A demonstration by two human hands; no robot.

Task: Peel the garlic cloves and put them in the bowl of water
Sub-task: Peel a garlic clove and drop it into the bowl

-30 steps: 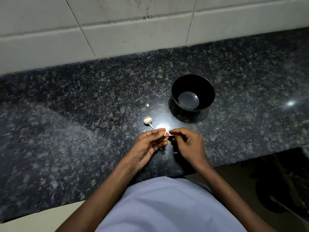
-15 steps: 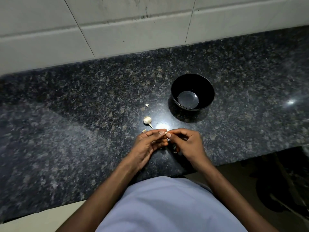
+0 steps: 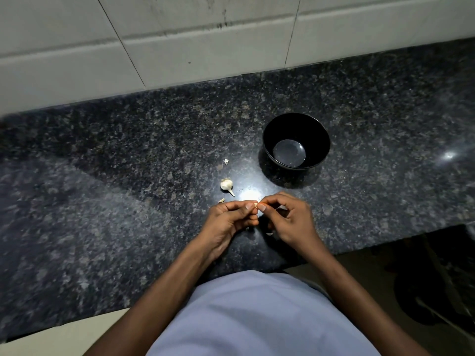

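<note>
My left hand (image 3: 227, 220) and my right hand (image 3: 288, 218) meet fingertip to fingertip over the counter's front part, both pinching a small garlic clove (image 3: 255, 205) that is mostly hidden by the fingers. A white garlic bulb (image 3: 226, 185) with a short stem lies on the counter just beyond my left hand. The black bowl (image 3: 318, 132) with a little water in its bottom stands beyond my right hand, apart from both hands.
Small bits of garlic skin (image 3: 226, 161) lie beyond the bulb, another scrap (image 3: 221, 200) by my left hand, and some under my hands. The dark granite counter (image 3: 128, 176) ends at a tiled wall (image 3: 205, 47) behind and drops off at the front right.
My right hand's fingertips have closed in on the clove held by my left hand. Bulb and bowl have not moved.
</note>
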